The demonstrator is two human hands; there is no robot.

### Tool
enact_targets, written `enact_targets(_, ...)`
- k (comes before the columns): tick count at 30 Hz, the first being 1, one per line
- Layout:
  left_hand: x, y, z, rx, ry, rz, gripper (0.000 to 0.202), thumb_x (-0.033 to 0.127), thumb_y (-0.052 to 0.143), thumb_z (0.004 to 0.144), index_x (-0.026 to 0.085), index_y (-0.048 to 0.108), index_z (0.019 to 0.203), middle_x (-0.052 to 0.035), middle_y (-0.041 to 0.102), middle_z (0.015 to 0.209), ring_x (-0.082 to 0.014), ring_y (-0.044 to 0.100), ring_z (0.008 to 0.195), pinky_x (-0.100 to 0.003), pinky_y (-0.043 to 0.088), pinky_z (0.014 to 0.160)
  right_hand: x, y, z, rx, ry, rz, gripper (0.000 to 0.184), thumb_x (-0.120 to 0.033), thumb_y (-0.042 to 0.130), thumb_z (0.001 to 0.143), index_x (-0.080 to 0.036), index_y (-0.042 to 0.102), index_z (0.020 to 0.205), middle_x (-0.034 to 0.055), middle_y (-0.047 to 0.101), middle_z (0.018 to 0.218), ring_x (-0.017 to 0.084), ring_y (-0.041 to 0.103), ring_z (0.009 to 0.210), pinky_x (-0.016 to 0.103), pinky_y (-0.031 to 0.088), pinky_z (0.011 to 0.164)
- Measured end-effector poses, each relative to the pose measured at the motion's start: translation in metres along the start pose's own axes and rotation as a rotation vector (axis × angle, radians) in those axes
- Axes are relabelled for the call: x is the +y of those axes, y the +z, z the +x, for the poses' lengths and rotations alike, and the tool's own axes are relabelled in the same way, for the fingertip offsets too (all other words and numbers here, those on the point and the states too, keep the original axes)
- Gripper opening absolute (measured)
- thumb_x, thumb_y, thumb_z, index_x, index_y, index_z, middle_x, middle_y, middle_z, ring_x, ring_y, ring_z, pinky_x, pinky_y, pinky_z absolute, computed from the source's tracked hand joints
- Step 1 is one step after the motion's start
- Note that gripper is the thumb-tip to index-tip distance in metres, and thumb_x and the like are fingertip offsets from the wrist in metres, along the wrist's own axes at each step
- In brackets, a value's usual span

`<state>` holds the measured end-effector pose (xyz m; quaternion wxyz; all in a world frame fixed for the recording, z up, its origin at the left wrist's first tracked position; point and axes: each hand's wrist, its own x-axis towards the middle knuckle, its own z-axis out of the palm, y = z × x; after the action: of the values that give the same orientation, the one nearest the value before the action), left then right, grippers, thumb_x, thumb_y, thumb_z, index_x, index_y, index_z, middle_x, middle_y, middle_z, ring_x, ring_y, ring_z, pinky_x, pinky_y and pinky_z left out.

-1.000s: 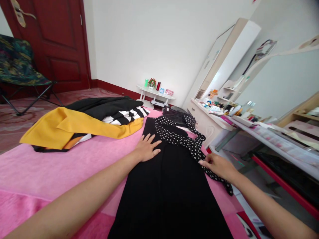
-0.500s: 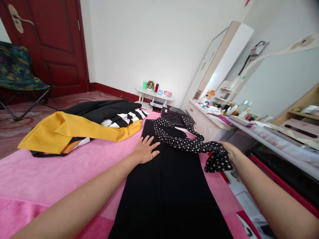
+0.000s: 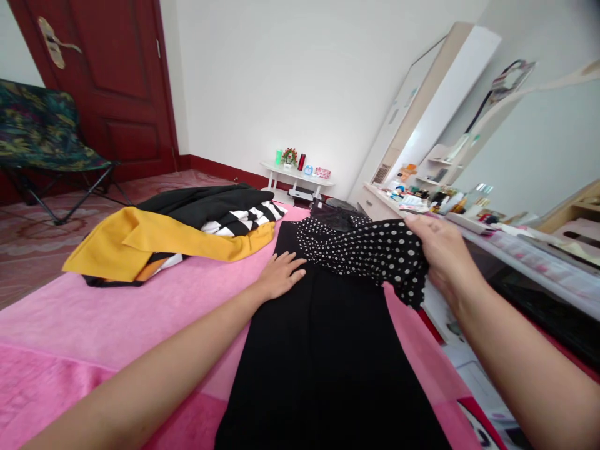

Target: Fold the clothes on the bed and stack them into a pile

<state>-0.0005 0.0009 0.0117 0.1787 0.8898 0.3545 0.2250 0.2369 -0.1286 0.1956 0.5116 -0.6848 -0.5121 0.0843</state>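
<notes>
A long black garment (image 3: 328, 350) lies stretched along the pink bed cover (image 3: 117, 312). My left hand (image 3: 280, 275) rests flat and open on its upper left edge. My right hand (image 3: 438, 247) is raised above the garment's right side, fingers closed on the black polka-dot fabric (image 3: 370, 250) attached at the garment's top. The dotted cloth hangs lifted between my hand and the garment's neckline.
A pile of yellow, black and striped clothes (image 3: 169, 234) lies on the bed to the left. A dressing table (image 3: 422, 206) crowded with small bottles stands right of the bed. A small white table (image 3: 297, 178), a folding chair (image 3: 42, 137) and a red door (image 3: 107, 81) are beyond.
My right hand picked the polka-dot fabric off the garment's right side, pulled it out to the right, then lifted it up and inward. My left hand stayed flat in place.
</notes>
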Motion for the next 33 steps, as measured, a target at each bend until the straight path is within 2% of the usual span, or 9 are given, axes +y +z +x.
enact_targets(4,-0.007,-0.006,0.0,0.215,-0.121,-0.398,0.051,0.045,0.017,0.097,0.021,0.046,0.133,-0.0016,0.05,0.137,-0.0146,0.044,0.128,-0.029,0.03,0.11,-0.046,0.042,-0.098,-0.709,-0.368,-0.144,0.018,-0.041,0.056,0.085,-0.025,0.066,0.082,-0.0001,0.067,0.085,0.016,0.061,0.078,0.026,0.047,0.074)
enact_targets(6,-0.009,-0.007,0.0,0.263,-0.156,-0.506,0.05,0.044,0.021,0.097,0.018,0.048,0.13,-0.0033,0.055,0.132,-0.0149,0.048,0.124,-0.027,0.032,0.109,-0.04,0.054,-0.13,-0.822,-0.367,-0.218,0.015,-0.036,0.054,0.087,-0.027,0.065,0.085,-0.001,0.067,0.086,0.015,0.06,0.078,0.026,0.046,0.075)
enact_targets(11,-0.01,-0.006,0.0,0.249,-0.168,-0.546,0.046,0.044,0.028,0.096,0.018,0.051,0.126,-0.0034,0.065,0.117,-0.0174,0.055,0.115,-0.03,0.036,0.105,0.008,0.042,-0.146,-0.772,-0.201,-0.358,0.009,-0.029,0.055,0.085,-0.025,0.061,0.09,0.0001,0.063,0.085,0.015,0.059,0.075,0.026,0.045,0.071)
enact_targets(16,-0.014,-0.001,0.003,0.255,-0.131,-0.503,0.044,0.044,0.032,0.095,0.019,0.055,0.123,-0.0034,0.067,0.114,-0.0197,0.057,0.112,-0.031,0.039,0.101,0.027,0.021,-0.157,-0.976,-0.129,-0.419,0.059,-0.028,0.076,0.062,-0.031,0.052,0.116,0.0016,0.056,0.118,0.02,0.058,0.098,0.028,0.047,0.082)
enact_targets(19,-0.016,0.001,0.004,0.253,-0.119,-0.484,0.043,0.044,0.033,0.094,0.019,0.057,0.12,-0.0033,0.066,0.116,-0.0198,0.056,0.112,-0.031,0.04,0.101,0.035,0.027,-0.165,-0.901,-0.192,-0.476,0.034,-0.017,0.062,0.071,-0.027,0.054,0.102,0.0041,0.042,0.137,0.021,0.051,0.115,0.033,0.042,0.093)
enact_targets(22,-0.015,0.0,0.005,0.253,-0.121,-0.485,0.042,0.043,0.033,0.095,0.019,0.058,0.119,-0.0031,0.065,0.117,-0.019,0.057,0.113,-0.03,0.04,0.101,0.034,0.035,-0.163,-0.803,-0.224,-0.514,0.012,-0.009,0.049,0.075,-0.021,0.049,0.076,0.0043,0.06,0.103,0.018,0.058,0.092,0.029,0.044,0.078)
enact_targets(25,-0.015,0.0,0.005,0.259,-0.111,-0.503,0.042,0.043,0.034,0.095,0.019,0.058,0.119,-0.0032,0.065,0.117,-0.0185,0.056,0.113,-0.029,0.039,0.101,0.01,0.03,-0.159,-0.799,-0.08,-0.396,0.018,-0.015,0.046,0.081,-0.021,0.039,0.066,-0.0032,0.049,0.062,0.011,0.049,0.059,0.022,0.036,0.054)
enact_targets(30,-0.014,0.002,0.003,0.278,-0.114,-0.536,0.04,0.042,0.035,0.094,0.019,0.058,0.118,-0.0034,0.067,0.114,-0.0185,0.058,0.11,-0.03,0.04,0.1,-0.032,0.018,-0.151,-1.135,0.088,0.053,0.023,-0.035,0.056,0.083,-0.018,0.049,0.069,-0.0008,0.06,0.064,0.009,0.053,0.054,0.019,0.037,0.049)
enact_targets(33,-0.015,0.002,0.005,0.301,-0.121,-0.546,0.038,0.04,0.038,0.093,0.019,0.058,0.118,-0.0033,0.068,0.108,-0.0181,0.06,0.107,-0.03,0.041,0.098,-0.012,0.041,-0.13,-1.0,0.086,0.035,0.022,-0.035,0.055,0.084,-0.017,0.054,0.072,0.001,0.063,0.065,0.01,0.054,0.052,0.02,0.039,0.049)
